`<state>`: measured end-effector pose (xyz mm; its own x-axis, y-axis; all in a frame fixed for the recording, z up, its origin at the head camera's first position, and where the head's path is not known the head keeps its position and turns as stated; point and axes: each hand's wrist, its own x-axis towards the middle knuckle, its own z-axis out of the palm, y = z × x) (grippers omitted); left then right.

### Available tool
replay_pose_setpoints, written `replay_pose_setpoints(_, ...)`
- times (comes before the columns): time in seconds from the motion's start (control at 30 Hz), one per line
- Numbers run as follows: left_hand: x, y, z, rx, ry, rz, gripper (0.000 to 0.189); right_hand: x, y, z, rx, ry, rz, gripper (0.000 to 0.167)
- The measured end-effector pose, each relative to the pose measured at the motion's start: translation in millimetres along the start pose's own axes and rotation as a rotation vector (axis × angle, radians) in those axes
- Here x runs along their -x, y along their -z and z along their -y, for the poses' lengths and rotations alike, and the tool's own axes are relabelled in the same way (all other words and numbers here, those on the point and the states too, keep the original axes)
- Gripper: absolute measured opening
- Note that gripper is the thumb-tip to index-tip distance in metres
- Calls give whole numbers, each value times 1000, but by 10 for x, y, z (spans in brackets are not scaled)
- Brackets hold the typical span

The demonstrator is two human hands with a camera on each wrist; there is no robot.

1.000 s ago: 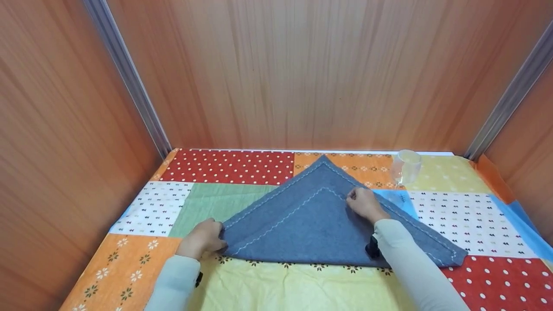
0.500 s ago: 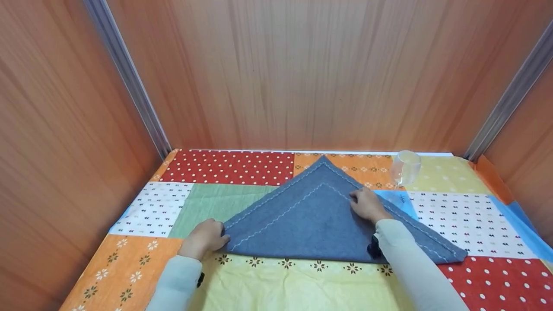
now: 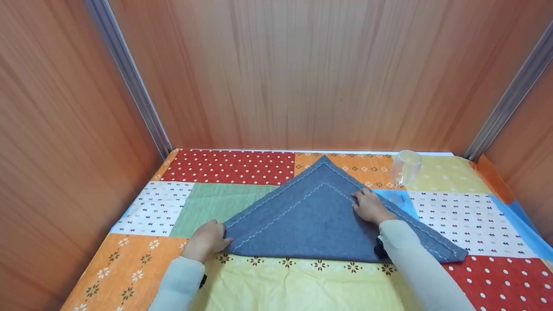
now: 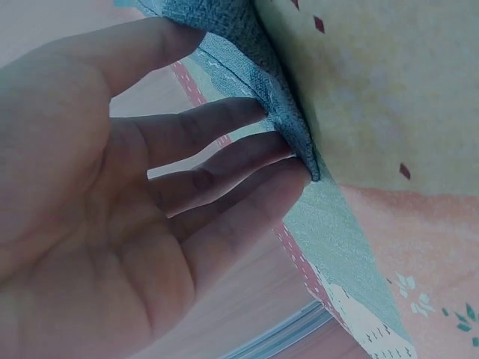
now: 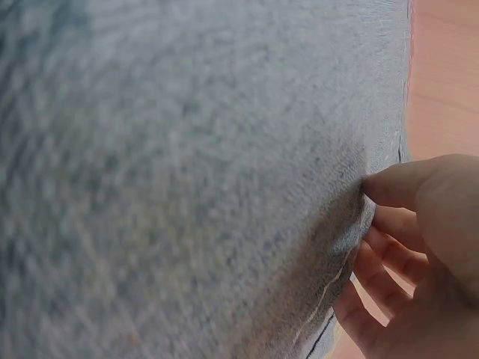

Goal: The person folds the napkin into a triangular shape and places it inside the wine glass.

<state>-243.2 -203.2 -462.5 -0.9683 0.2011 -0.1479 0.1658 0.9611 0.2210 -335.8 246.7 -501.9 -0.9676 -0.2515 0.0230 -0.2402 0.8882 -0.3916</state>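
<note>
A grey-blue cloth point(image 3: 298, 229) with pale zigzag stitching lies folded into a triangle, its point toward the back wall. At its left corner is my left hand point(image 3: 208, 237). In the left wrist view, those fingers point(image 4: 202, 134) are fairly straight, with tips touching the cloth edge, while the thumb rests farther up on the cloth point(image 4: 232, 30). My right hand point(image 3: 370, 206) rests on the triangle's right side, near the inner stitched line. The right wrist view has its slightly spread fingers point(image 5: 382, 273) and thumb touching the cloth point(image 5: 187, 164) along a raised edge.
A clear stemmed glass point(image 3: 406, 167) stands behind the right hand, close to the cloth's right slope. The patchwork tablecloth point(image 3: 302, 285) covers the table. A wood-grain wall point(image 3: 276, 77) rises at the back, with more panels on both sides.
My right hand has shifted slightly right and its fingers have loosened from the fold. The left hand has edged right onto the corner, its thumb extended. The cloth's front edge has shifted slightly away.
</note>
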Motion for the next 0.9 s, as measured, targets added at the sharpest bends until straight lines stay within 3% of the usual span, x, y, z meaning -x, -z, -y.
replay_pose_setpoints(0.23, 48, 11, 15, -16, 0, 28, 32, 24, -8, -7, 20, 10, 7, 39)
replay_pose_setpoints(0.57, 160, 19, 20, 16, -5, 13, 27, 217, -4, 16, 15, 70, -22, 37)
replay_pose_setpoints(0.9, 240, 17, 37, 22, 2, 23, 28, 346, -9, 13, -22, 67, 5, 35)
